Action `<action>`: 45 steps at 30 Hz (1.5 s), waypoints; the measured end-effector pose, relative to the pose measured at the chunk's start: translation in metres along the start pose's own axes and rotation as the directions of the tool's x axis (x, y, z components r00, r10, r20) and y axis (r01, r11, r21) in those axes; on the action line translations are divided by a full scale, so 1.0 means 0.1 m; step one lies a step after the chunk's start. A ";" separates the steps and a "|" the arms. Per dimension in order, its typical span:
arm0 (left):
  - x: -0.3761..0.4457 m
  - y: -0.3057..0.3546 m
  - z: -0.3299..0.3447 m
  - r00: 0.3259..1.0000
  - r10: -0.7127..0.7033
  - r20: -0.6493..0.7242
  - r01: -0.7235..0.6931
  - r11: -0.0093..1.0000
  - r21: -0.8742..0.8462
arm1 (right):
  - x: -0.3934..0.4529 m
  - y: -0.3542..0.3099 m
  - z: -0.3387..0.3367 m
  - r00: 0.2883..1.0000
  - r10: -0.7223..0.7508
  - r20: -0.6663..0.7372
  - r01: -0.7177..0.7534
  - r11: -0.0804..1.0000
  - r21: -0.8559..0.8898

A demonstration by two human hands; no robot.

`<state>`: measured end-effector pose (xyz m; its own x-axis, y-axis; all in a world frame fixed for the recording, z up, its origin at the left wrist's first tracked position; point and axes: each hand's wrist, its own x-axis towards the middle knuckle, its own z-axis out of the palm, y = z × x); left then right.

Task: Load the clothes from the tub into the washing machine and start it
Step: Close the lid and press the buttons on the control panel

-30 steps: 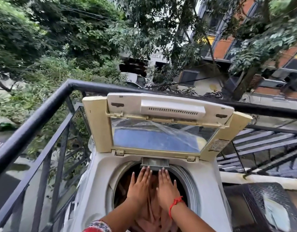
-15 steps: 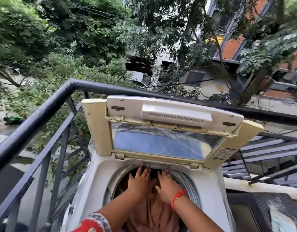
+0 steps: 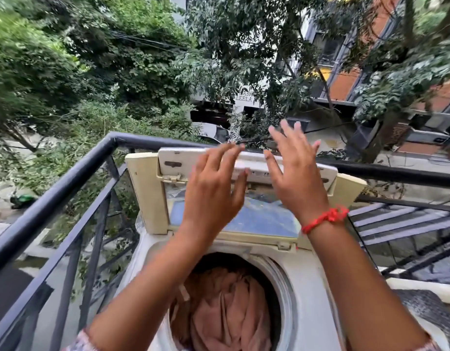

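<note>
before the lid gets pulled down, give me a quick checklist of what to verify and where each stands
1. Clothes sit inside the drum: ok, the pinkish cloth lies below the drum opening.
2. Nothing draped over the rim: ok on the visible part; the near edge is out of frame.
3. Lid upright and free to fold: ok, it stands open against the railing.
4. Left hand and right hand clear of the drum: ok, both raised at the lid's top edge, fingers spread.
5. Grip on the lid: cannot tell, motion blur.
6. Controls ready: cannot tell, no panel visible.
</note>
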<state>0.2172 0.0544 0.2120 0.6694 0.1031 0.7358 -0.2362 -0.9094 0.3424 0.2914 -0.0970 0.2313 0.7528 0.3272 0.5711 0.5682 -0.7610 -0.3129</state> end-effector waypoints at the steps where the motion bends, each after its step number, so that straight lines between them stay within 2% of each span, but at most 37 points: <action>1: 0.11 -0.04 0.03 0.997 -0.027 0.072 0.022 0.997 0.072 | 0.07 0.06 0.01 0.993 0.052 0.104 -0.048 0.998 -0.039; 3: 0.24 -0.15 0.10 0.952 -0.127 0.279 0.066 0.973 0.219 | 0.11 0.17 0.05 0.959 0.095 0.268 -0.087 0.995 -0.043; 5: 0.27 -0.24 0.13 0.870 -0.203 0.449 0.096 0.963 0.251 | 0.05 0.19 0.04 0.960 0.093 0.265 -0.100 0.995 0.015; 6: 0.26 -0.26 0.11 0.853 -0.217 0.475 0.122 0.967 0.222 | 0.00 0.17 0.02 0.964 0.097 0.247 -0.106 0.994 0.024; 9: 0.17 -0.12 -0.04 0.891 -0.194 0.411 0.094 0.963 0.251 | -0.17 0.11 -0.07 0.971 0.100 0.216 -0.096 0.995 -0.026; 12: 0.04 0.08 -0.21 0.890 -0.191 0.414 0.026 0.928 0.373 | -0.36 0.03 -0.22 0.979 0.102 0.177 -0.092 0.994 -0.060; 16: -0.08 0.10 -0.42 0.883 -0.150 0.445 -0.035 0.924 0.380 | -0.65 -0.12 -0.38 0.976 0.090 0.199 -0.066 0.990 -0.124; 18: -0.14 0.02 -0.52 0.857 -0.124 0.500 -0.057 0.942 0.331 | -0.79 -0.18 -0.44 0.973 0.079 0.217 -0.054 0.992 -0.118; 23: -0.41 -0.16 -0.65 0.730 -0.078 0.679 -0.045 0.986 0.162 | -1.20 -0.24 -0.55 0.953 0.080 0.293 -0.051 0.993 -0.106; 26: -0.69 -0.19 -0.66 0.735 -0.062 0.676 -0.030 0.992 0.124 | -1.42 -0.24 -0.58 0.932 0.050 0.358 -0.027 0.997 -0.071; 28: -0.89 -0.21 -0.66 0.742 -0.063 0.667 0.001 0.996 0.093 | -1.54 -0.21 -0.58 0.885 0.015 0.464 0.007 0.999 -0.046; 31: -1.28 -0.21 -0.69 0.719 -0.027 0.694 -0.005 0.999 0.043 | -1.77 -0.16 -0.51 0.783 -0.057 0.619 0.063 0.998 0.012; 33: -1.58 -0.18 -0.70 0.698 -0.027 0.716 -0.003 0.999 0.041 | -1.98 -0.13 -0.44 0.745 -0.132 0.654 0.130 0.990 0.053; 36: -2.00 -0.12 -0.71 0.660 -0.081 0.747 0.022 0.996 0.088 | -2.40 -0.09 -0.30 0.724 -0.227 0.651 0.190 0.973 0.127; 41: -2.60 -0.01 -0.60 0.567 -0.213 0.796 0.063 0.974 0.215 | -3.00 -0.03 0.05 0.651 -0.233 0.723 0.186 0.972 0.145; 45: -2.91 -0.03 -0.49 0.494 -0.227 0.839 0.058 0.972 0.229 | -3.36 0.02 0.27 0.658 -0.203 0.725 0.146 0.979 0.142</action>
<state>-0.0112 0.0472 0.0258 0.9755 -0.0809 -0.2046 -0.0297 -0.9699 0.2417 0.0488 -0.1931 0.0180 0.6213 0.7757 -0.1109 0.7130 -0.6183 -0.3307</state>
